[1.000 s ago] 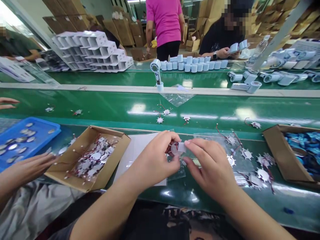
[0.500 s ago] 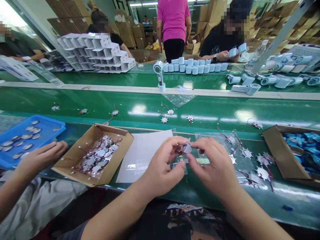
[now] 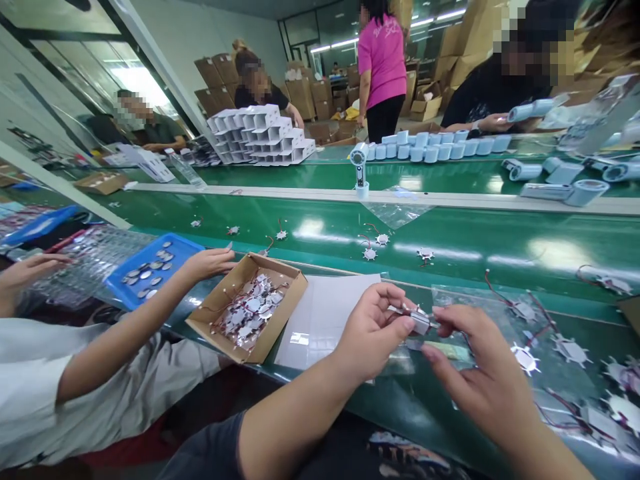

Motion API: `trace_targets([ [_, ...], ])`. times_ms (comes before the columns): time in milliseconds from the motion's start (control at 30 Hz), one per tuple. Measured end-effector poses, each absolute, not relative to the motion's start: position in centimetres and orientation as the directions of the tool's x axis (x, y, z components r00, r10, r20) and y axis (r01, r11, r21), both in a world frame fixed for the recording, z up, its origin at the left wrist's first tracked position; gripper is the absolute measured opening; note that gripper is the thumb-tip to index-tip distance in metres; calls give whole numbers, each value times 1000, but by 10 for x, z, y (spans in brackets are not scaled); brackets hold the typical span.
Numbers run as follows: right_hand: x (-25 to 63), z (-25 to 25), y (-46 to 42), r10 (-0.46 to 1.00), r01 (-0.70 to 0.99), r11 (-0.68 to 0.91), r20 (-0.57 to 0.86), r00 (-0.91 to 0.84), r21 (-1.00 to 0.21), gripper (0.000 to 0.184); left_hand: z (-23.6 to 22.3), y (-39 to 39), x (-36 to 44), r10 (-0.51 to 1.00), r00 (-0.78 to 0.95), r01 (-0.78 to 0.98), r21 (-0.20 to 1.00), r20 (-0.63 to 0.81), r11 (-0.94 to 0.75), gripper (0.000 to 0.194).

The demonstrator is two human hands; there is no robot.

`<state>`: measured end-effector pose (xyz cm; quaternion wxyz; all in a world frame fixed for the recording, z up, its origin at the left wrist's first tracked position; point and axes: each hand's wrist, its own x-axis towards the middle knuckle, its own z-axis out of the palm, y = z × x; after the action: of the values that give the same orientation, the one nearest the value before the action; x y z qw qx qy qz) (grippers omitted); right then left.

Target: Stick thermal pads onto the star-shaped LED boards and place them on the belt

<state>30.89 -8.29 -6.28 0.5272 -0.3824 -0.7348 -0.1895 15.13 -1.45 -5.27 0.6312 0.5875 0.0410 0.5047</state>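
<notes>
My left hand (image 3: 373, 330) pinches a small silvery metal piece (image 3: 419, 321) between thumb and fingers, above the bench. It looks like the spiky-edged metal discs with red wires lying around, though fingers hide part of it. Close by on its right is my right hand (image 3: 475, 360), thumb and forefinger apart; a fingertip is at the piece's edge, and I cannot tell if it touches. Below the hands lie a clear plastic sheet (image 3: 400, 363) and a pale green strip (image 3: 453, 351). More spiky metal discs (image 3: 525, 360) lie right of my right hand.
A cardboard tray (image 3: 280, 320) of wired discs stands left of a white sheet (image 3: 320, 313). A co-worker's arm (image 3: 145, 327) reaches between it and a blue tray (image 3: 117, 277) of round discs. Several wired discs lie on the green belt (image 3: 320, 230). A light-blue handheld fan (image 3: 360, 167) stands behind.
The view has swung left, so things sit further right. The metal piece is tilted differently, and my right thumb has moved away from it. The co-worker's hand has moved from the blue tray toward the cardboard tray.
</notes>
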Motion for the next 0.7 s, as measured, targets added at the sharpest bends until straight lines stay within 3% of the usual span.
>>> trace_targets([
  [200,312,-72,-76,437,643,706,897,-67,-296,9,-52,-19,147,657,526,-512,818,541,-264,27],
  [367,315,-74,-73,466,609,712,884,-36,-350,7,-51,-18,145,644,590,-314,873,487,-373,35],
  [567,320,-80,-71,502,593,697,865,-1,-404,12,-51,-8,146,673,634,-242,924,381,-295,36],
  [700,332,-95,-67,503,673,639,864,1,-372,20,-22,20,128,719,558,-92,891,415,-444,33],
])
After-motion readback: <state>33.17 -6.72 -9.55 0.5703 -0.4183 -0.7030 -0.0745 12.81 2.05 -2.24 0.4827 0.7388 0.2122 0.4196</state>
